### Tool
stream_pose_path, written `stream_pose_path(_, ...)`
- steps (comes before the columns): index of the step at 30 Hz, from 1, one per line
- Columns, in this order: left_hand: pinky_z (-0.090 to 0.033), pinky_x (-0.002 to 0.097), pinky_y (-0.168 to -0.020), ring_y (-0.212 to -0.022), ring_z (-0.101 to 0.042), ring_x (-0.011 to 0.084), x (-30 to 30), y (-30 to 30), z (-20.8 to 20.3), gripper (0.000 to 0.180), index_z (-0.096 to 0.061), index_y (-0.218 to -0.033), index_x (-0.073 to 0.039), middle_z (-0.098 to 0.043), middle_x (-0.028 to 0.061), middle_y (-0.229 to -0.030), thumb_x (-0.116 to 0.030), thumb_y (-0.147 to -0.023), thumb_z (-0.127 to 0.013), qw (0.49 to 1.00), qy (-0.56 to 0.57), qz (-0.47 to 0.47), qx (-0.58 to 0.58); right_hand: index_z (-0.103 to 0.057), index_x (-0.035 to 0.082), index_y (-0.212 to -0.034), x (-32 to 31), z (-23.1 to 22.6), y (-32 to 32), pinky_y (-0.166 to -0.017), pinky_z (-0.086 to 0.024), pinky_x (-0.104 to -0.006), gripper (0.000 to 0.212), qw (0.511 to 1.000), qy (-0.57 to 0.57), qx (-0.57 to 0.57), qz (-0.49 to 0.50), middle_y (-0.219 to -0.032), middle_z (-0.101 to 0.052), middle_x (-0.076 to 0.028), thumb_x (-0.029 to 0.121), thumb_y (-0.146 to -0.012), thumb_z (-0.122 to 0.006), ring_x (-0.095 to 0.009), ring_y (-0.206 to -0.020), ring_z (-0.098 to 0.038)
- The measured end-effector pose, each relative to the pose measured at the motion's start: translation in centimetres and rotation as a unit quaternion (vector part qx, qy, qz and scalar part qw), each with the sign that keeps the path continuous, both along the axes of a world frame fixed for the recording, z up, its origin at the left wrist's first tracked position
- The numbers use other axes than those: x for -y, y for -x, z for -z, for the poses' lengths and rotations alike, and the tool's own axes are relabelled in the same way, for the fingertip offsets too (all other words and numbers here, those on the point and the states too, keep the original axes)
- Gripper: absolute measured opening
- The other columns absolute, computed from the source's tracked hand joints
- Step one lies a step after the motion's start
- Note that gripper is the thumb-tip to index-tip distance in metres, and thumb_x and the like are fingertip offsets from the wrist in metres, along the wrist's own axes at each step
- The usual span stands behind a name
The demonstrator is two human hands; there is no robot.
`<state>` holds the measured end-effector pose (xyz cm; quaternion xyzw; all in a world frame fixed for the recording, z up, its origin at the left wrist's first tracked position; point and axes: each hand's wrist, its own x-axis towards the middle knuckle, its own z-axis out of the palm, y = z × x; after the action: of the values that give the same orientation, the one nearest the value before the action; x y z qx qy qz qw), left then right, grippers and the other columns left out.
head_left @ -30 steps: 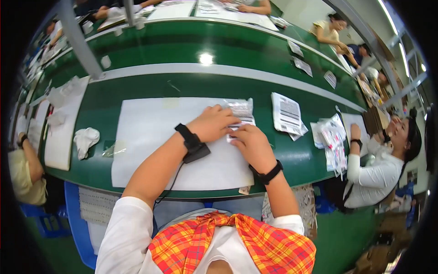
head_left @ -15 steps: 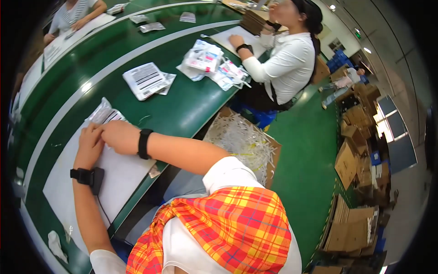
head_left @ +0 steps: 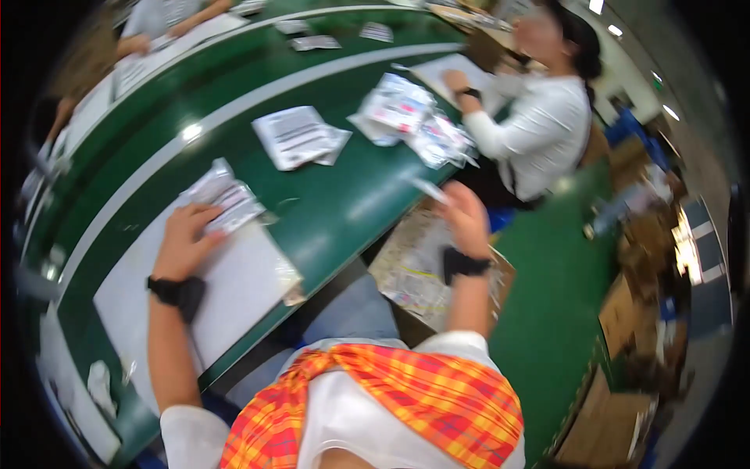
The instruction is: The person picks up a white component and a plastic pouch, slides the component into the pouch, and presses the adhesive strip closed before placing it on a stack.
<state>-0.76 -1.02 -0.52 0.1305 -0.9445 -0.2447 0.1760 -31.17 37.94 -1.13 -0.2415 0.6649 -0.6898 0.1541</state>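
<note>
My left hand (head_left: pixel 186 238) rests at the near-left edge of a clear plastic packet (head_left: pixel 225 197) with a printed label. Its thumb and fingers are apart, the fingertips touching the packet. Under both lies a white board (head_left: pixel 226 285) on the green table. My right hand (head_left: pixel 466 221) is raised to the right, beyond the table edge and over a cardboard box of paper shreds (head_left: pixel 414 266). Its fingers are closed on a thin white strip (head_left: pixel 428 190), blurred by motion, that sticks out toward the table.
Labelled packets (head_left: pixel 293 139) lie farther along the green table (head_left: pixel 344 184). Beyond them is a pile of clear-wrapped packets (head_left: pixel 397 108), beside a seated co-worker (head_left: pixel 539 117). A crumpled white item (head_left: pixel 101 388) is at the near left. Cardboard boxes (head_left: pixel 605 418) stand on the right.
My hands were together at the packet. The right hand has swung away to the right with the white strip, while the left has stayed by the packet and its fingers have spread.
</note>
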Motion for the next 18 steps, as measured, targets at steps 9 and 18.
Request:
stream_pose_path(9,-0.044,0.0409,-0.090,-0.093,-0.060,0.0301,-1.4,1.4,-1.4,0.031,-0.071,-0.103,-0.010,-0.069,0.0084,-0.100,-0.017,-0.073,-0.068,0.997,0.024,-0.060,0.035,-0.056,-0.002,-0.129,-9.2,8.7,2.3,-0.096,-0.049,-0.0391,0.045,0.883,-0.308,-0.212,0.285,-0.119,-0.065,-0.017,-0.003,-0.084,-0.058,-0.031,-0.109,-0.063)
stream_pose_path(18,-0.040,0.0393,-0.095,-0.097,-0.060,0.0273,-1.4,0.7,-0.8,0.035,-0.062,-0.109,-0.010,-0.070,0.0072,-0.100,-0.016,-0.075,-0.068,0.996,-0.013,-0.090,-0.024,-0.050,0.000,-0.130,23.6,-3.7,-9.5,-0.089,-0.052,-0.0376,0.049,0.843,-0.174,-0.434,-0.264,-0.107,-0.063,-0.016,0.003,-0.083,-0.063,-0.029,-0.097,-0.065)
